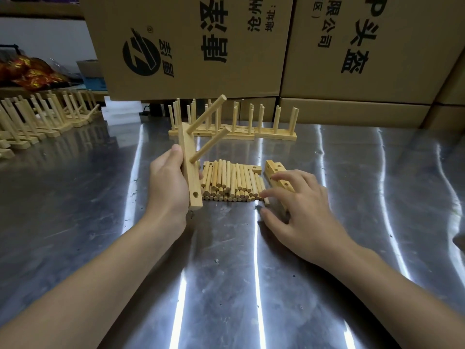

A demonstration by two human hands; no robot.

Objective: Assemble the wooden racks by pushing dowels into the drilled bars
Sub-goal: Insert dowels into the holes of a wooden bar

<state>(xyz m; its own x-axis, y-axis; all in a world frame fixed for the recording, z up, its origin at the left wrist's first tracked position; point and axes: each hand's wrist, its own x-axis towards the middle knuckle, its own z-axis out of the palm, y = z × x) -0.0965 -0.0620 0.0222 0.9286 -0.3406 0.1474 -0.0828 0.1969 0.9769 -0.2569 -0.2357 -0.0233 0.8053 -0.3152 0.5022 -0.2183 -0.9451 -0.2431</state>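
While strip lights streak the scuffed, mirror-bright steel table [226, 273], finished racks [37, 117] stand in rows far left. The left hand [168, 185] wraps its fingers round a pale, square-edged bar [190, 167], held nearly upright above the table. Two round dowels [211, 144] jut up and right from it, and one hole sits open near its lower end. At centre, smooth loose dowels [231, 182] lie piled flat, with standing racks [251, 127] behind. The right hand [299, 205], fingers spread, lies over drilled bars [275, 170] beside the pile. Printed cardboard boxes [352, 46] wall the back.
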